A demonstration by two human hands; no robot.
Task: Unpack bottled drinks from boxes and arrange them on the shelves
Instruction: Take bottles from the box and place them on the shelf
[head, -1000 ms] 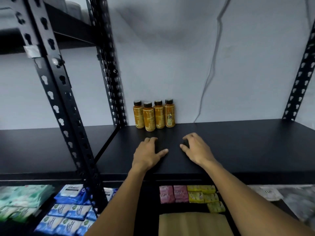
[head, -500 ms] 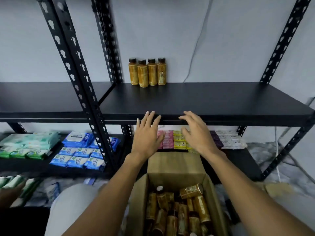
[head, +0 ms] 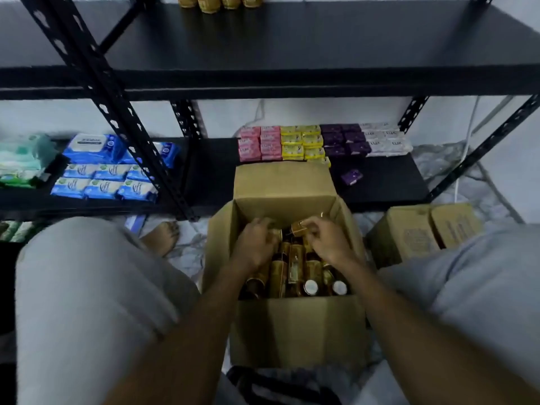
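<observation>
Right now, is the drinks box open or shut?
Open: the cardboard box has its flaps folded back, gold bottles show inside, and the right hand grips one.

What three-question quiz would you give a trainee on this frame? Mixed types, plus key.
1. True or false: the left hand and the right hand both reach into the open box.
2. Where do the unpacked bottles stand? A) upper shelf B) a trolley C) a windowsill
3. Fill in: the lone pack lying apart from the soap rows is ____.
Key: 1 true; 2 A; 3 purple.
</observation>
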